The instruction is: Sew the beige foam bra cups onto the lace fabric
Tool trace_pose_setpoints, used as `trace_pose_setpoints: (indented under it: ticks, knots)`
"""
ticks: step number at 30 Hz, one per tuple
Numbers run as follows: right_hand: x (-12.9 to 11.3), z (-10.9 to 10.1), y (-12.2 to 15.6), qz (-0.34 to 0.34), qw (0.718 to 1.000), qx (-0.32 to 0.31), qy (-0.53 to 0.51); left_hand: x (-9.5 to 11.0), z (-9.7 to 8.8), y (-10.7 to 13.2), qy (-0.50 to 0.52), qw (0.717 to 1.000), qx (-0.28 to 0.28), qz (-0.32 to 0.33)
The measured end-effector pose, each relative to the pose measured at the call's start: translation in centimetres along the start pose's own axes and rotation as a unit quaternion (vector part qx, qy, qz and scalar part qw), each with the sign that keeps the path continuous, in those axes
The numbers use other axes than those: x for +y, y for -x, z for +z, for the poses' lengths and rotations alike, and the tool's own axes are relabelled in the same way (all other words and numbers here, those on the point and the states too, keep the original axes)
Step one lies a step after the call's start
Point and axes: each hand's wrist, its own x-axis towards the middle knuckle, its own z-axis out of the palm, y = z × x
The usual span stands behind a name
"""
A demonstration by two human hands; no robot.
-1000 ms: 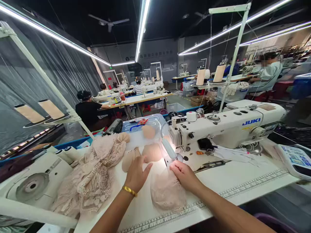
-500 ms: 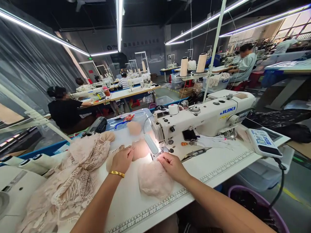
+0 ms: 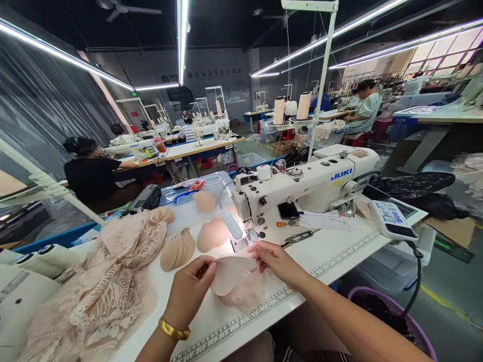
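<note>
A thin beige cup pad (image 3: 231, 275) is stretched between my two hands, just in front of the sewing machine's needle area. My left hand (image 3: 194, 284), with a gold bangle at the wrist, pinches its left edge. At its right tip the fingers of my right hand (image 3: 277, 260) are closed. Beneath the pad lies a pale pink lace piece (image 3: 247, 297) on the table; whether my right fingers also grip it, I cannot tell. The white JUKI sewing machine (image 3: 302, 178) stands behind, its lamp lit. A fanned stack of cup pads (image 3: 178, 250) rests left of the needle.
Heaped lace fabric (image 3: 116, 271) covers the table's left side. More single pads (image 3: 213, 235) lie near the lamp. A ruler strip (image 3: 281, 297) runs along the front edge. A control box (image 3: 392, 220) sits at right, above a purple basket (image 3: 392, 322). Co-workers sit at machines beyond.
My left hand has come from the pads toward me, bringing one cup pad over the lace piece. My right hand has shifted slightly and now meets the pad's tip. The view has shifted.
</note>
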Motion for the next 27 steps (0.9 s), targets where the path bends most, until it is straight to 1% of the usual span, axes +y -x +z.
trace_pose_setpoints:
  ticks: [1,3,5,6,7,8,9,10,11,12,13,14,15,16,17,18,19,20,21,22,23,24,25,27]
  knots:
    - [-0.1,0.1,0.2,-0.005,1.000,-0.005,0.019,0.0,0.4,0.1,-0.009,1.000,-0.011,0.005]
    - [-0.5,0.6,0.8,-0.017,0.996,-0.011,0.091,0.0,0.9,0.1,-0.039,0.999,-0.024,0.027]
    - [-1.4,1.2,1.4,-0.059,0.979,-0.011,0.196,0.3,1.0,-0.1,-0.066,0.994,-0.029,0.085]
    - [-1.9,1.6,1.8,-0.096,0.962,-0.022,0.255,0.6,0.9,-0.1,-0.075,0.989,-0.037,0.125]
    - [-2.6,1.9,2.2,-0.139,0.939,-0.045,0.312,1.1,0.8,-0.1,-0.081,0.981,-0.058,0.166]
    - [-3.3,2.2,2.6,-0.183,0.910,-0.080,0.364,1.7,0.6,-0.1,-0.083,0.971,-0.092,0.202]
    - [-4.1,2.5,2.9,-0.225,0.876,-0.121,0.410,2.4,0.4,0.0,-0.084,0.960,-0.138,0.228]
    - [-4.9,2.7,3.2,-0.262,0.838,-0.161,0.451,3.0,0.2,0.0,-0.085,0.949,-0.189,0.240]
    - [-5.7,2.8,3.4,-0.293,0.801,-0.192,0.486,3.6,0.0,0.0,-0.086,0.939,-0.234,0.236]
    - [-6.4,2.8,3.5,-0.320,0.769,-0.208,0.513,4.0,-0.3,0.0,-0.090,0.934,-0.266,0.221]
    - [-7.1,2.8,3.5,-0.347,0.742,-0.206,0.535,4.2,-0.5,0.0,-0.096,0.933,-0.282,0.200]
    - [-7.6,2.7,3.4,-0.373,0.721,-0.188,0.553,4.2,-0.8,-0.2,-0.105,0.936,-0.282,0.181]
    - [-7.9,2.7,3.2,-0.395,0.705,-0.162,0.567,4.0,-1.1,-0.3,-0.113,0.942,-0.265,0.173]
    - [-8.1,2.7,3.0,-0.411,0.694,-0.136,0.575,3.7,-1.4,-0.4,-0.121,0.948,-0.231,0.182]
    - [-8.1,2.8,2.7,-0.422,0.691,-0.110,0.577,3.3,-1.6,-0.6,-0.130,0.952,-0.180,0.210]
    - [-7.9,2.8,2.3,-0.426,0.694,-0.086,0.574,2.9,-1.9,-0.7,-0.145,0.949,-0.117,0.255]
    - [-7.4,2.9,1.9,-0.426,0.703,-0.067,0.566,2.5,-2.0,-0.8,-0.166,0.936,-0.048,0.308]
    - [-6.8,3.0,1.4,-0.423,0.715,-0.053,0.554,2.1,-2.1,-0.8,-0.195,0.912,0.016,0.361]
    - [-5.9,3.0,0.9,-0.420,0.728,-0.043,0.540,1.9,-1.9,-0.8,-0.230,0.883,0.064,0.404]
    - [-4.9,3.0,0.3,-0.417,0.740,-0.038,0.526,1.6,-1.7,-0.8,-0.267,0.857,0.088,0.432]
    - [-3.8,2.7,-0.4,-0.412,0.751,-0.041,0.515,1.4,-1.2,-0.7,-0.300,0.839,0.087,0.445]
    - [-2.6,2.4,-1.0,-0.406,0.758,-0.053,0.508,1.2,-0.6,-0.6,-0.324,0.833,0.062,0.443]
    - [-1.5,1.9,-1.7,-0.396,0.761,-0.072,0.508,1.0,0.1,-0.5,-0.338,0.837,0.022,0.430]
    - [0.4,0.6,-2.9,-0.373,0.757,-0.119,0.524,0.5,1.8,-0.6,-0.341,0.849,-0.056,0.400]
